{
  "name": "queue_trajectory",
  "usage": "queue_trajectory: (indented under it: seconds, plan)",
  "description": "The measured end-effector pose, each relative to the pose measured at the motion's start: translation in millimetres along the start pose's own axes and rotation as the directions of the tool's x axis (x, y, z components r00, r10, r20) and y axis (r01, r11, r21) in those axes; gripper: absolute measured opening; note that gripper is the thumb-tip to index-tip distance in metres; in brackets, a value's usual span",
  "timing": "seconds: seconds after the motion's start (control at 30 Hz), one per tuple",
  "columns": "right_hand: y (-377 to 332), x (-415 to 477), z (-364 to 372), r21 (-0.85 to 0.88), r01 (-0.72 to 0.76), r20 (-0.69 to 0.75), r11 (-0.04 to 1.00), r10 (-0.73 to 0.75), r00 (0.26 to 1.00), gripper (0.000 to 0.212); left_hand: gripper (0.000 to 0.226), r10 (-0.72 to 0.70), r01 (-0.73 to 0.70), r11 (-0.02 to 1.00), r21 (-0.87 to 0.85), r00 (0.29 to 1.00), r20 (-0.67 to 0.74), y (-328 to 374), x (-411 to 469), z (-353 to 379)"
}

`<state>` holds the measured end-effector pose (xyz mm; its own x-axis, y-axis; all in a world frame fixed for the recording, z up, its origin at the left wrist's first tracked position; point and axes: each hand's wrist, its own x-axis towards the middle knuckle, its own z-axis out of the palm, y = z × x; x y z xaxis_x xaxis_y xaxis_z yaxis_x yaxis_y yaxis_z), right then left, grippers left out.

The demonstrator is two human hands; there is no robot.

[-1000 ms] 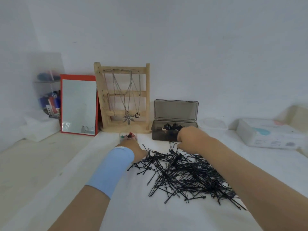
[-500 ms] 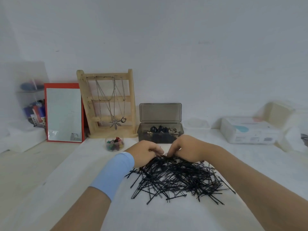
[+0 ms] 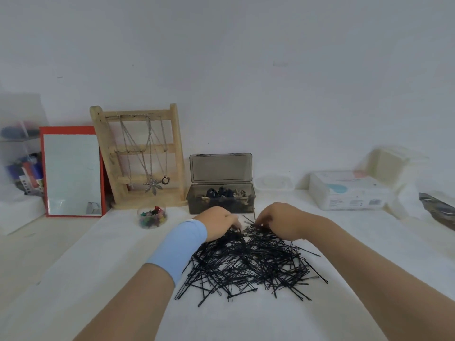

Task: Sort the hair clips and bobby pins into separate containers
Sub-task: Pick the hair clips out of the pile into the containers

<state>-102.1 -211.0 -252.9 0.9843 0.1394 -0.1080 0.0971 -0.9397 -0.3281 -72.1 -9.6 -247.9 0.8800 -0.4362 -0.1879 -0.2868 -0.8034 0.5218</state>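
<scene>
A big heap of black bobby pins (image 3: 248,264) lies on the white cloth in front of me. My left hand (image 3: 218,225), with a light blue wristband, and my right hand (image 3: 278,221) rest side by side on the heap's far edge. Their fingers are curled down into the pins and the fingertips are hidden among them. Just beyond the hands stands a smoky grey box (image 3: 197,205) with its lid up, and dark hair clips lie inside. A small round clear jar (image 3: 152,217) of coloured mini clips sits to the left of the hands.
A red-framed mirror (image 3: 72,173) and a wooden necklace stand (image 3: 142,156) lean at the back left. A clear shallow tray (image 3: 273,183) and a white tissue pack (image 3: 344,190) sit at the back right. A dark foil bag (image 3: 438,210) lies at the far right edge.
My left hand came back from the small clip jar and my right hand from the grey box. Both now sit together on the far edge of the pin heap.
</scene>
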Motion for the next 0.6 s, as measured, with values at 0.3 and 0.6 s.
queue_trajectory:
  seconds: [0.3, 0.6]
  plan:
    - [15.1, 2.2, -13.3, 0.136, -0.03, -0.14, 0.99, 0.049, 0.989, 0.033, 0.026, 0.218, -0.206, 0.971, -0.119, 0.971, 0.099, -7.2, -9.1, -11.0]
    - [-10.2, 44.5, 13.9, -0.02, -0.25, -0.315, 0.968, 0.232, 0.92, 0.029, 0.052, 0.126, -0.136, 0.971, 0.195, 0.99, 0.064, -0.6, 6.2, -2.3]
